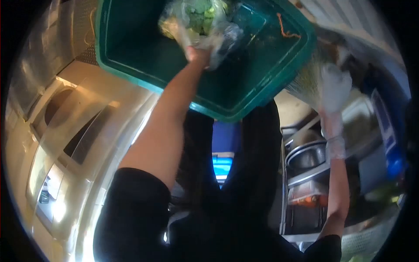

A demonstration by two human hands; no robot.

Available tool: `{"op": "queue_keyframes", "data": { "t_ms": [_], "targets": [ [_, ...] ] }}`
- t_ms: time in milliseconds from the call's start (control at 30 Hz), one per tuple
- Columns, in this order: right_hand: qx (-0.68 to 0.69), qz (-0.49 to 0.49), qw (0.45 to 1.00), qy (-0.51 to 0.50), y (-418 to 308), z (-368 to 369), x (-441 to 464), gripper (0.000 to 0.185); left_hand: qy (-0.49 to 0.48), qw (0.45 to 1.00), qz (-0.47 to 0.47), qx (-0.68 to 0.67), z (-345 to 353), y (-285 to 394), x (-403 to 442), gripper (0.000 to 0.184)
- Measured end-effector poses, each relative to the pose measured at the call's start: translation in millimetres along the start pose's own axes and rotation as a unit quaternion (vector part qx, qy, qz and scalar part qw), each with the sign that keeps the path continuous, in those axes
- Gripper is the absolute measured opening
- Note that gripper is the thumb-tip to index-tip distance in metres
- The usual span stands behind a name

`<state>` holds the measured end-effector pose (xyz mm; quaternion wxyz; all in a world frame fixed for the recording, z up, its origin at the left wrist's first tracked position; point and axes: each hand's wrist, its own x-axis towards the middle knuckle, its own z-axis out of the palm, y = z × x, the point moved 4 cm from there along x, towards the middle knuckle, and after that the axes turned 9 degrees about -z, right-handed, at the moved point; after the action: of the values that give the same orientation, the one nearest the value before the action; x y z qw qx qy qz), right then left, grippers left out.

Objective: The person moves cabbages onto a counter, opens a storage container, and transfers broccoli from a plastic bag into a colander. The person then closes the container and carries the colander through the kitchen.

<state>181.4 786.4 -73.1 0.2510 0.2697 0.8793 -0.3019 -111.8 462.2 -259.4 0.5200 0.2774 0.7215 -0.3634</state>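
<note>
My left hand (194, 51) reaches into a green plastic tub (150, 85), its fingers closed on a clear plastic bag of green vegetables (203, 17). Clear plastic crumples around the hand, and I cannot tell how much of it is glove. Off to the right, my right hand (335, 85) wears a translucent glove and is raised outside the tub. It appears closed on a bunch of thin green stalks (307, 83), smeared by motion, which spreads toward the tub's right rim.
An orange string (286, 28) lies inside the tub. Below my right forearm, a shelf rack holds a round metal bowl (306, 156) and a clear container with orange-red pieces (307, 196). A pale metal surface with openings (87, 113) runs along the left. A blue item (222, 166) shows between my legs.
</note>
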Motion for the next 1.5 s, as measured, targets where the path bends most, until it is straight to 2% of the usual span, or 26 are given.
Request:
{"op": "queue_keyframes", "data": {
  "t_ms": [33,67,133,167,200,233,267,300,367,467,500,533,600,633,667,733,767,800,833,900,1000,1133,1400,1500],
  "targets": [
    [-0.089,0.041,0.988,-0.119,-10,-6,2,0.038,0.041,0.996,0.052,0.061,23,-8,9,0.065],
    [-0.086,0.04,0.989,-0.11,-11,-11,5,0.038,0.092,0.984,0.093,0.124,32,-28,20,0.051],
    [-0.282,0.082,0.914,-0.282,-10,-14,-4,0.049,0.106,0.99,0.068,0.068,17,-96,19,0.026],
    [-0.078,0.085,0.98,-0.164,2,3,-32,0.05,0.134,0.918,-0.194,-0.317,-32,-148,-23,0.021],
    [0.135,0.055,0.988,-0.058,14,19,-60,0.052,0.12,0.985,-0.036,0.117,-49,-189,-38,0.021],
    [0.227,0.052,0.973,0.01,15,19,-84,0.051,0.179,0.982,-0.023,0.054,-79,-230,-59,0.021],
    [0.245,0.078,0.965,0.056,11,13,-103,0.051,0.247,0.969,-0.009,-0.008,-115,-257,-83,0.02],
    [0.263,0.101,0.954,0.099,5,15,-120,0.051,0.258,0.966,-0.011,-0.007,-136,-265,-99,0.02],
    [0.277,0.133,0.937,0.167,-12,10,-161,0.052,0.3,0.943,0.049,0.135,-158,-249,-129,0.021],
    [0.323,0.157,0.904,0.232,-26,0,-216,0.055,0.323,0.945,0.052,0.001,-163,-267,-140,0.022],
    [0.423,0.159,0.852,0.265,-17,-6,-235,0.056,0.327,0.943,0.059,-0.001,-163,-274,-145,0.022],
    [0.344,0.151,0.891,0.254,-12,-22,-250,0.055,0.33,0.942,0.056,-0.027,-163,-283,-150,0.022],
    [0.322,0.16,0.9,0.247,-32,-53,-261,0.057,0.337,0.938,0.055,-0.06,-167,-301,-159,0.022],
    [0.315,0.158,0.902,0.249,-53,-75,-262,0.057,0.326,0.944,0.014,-0.043,-167,-313,-162,0.022],
    [0.587,0.214,0.734,0.267,-93,-90,-255,0.055,0.315,0.948,-0.025,-0.025,-167,-325,-161,0.023],
    [0.795,0.236,0.495,0.26,-137,-102,-248,0.055,0.342,0.937,-0.013,-0.064,-157,-338,-145,0.023],
    [0.782,0.244,0.521,0.24,-151,-112,-247,0.054,0.329,0.94,-0.027,-0.08,-151,-337,-141,0.023],
    [0.742,0.248,0.583,0.219,-160,-123,-250,0.053,0.315,0.943,-0.045,-0.098,-143,-335,-138,0.022],
    [0.688,0.248,0.652,0.2,-166,-132,-252,0.052,0.344,0.933,-0.026,-0.105,-133,-329,-139,0.022],
    [0.554,0.246,0.779,0.163,-175,-152,-261,0.051,0.335,0.936,-0.011,-0.107,-115,-317,-131,0.022],
    [0.376,0.251,0.885,0.112,-197,-186,-283,0.049,0.317,0.943,-0.022,-0.097,-95,-305,-116,0.024],
    [0.229,0.254,0.939,0.029,-231,-212,-284,0.047,0.28,0.946,-0.057,-0.15,-79,-314,-102,0.025],
    [0.076,0.213,0.973,-0.052,-261,-213,-267,0.043,0.286,0.929,-0.06,-0.226,-75,-326,-92,0.029],
    [0.043,0.178,0.981,-0.066,-267,-210,-247,0.042,0.28,0.937,-0.061,-0.199,-73,-327,-90,0.031]
  ]
}}
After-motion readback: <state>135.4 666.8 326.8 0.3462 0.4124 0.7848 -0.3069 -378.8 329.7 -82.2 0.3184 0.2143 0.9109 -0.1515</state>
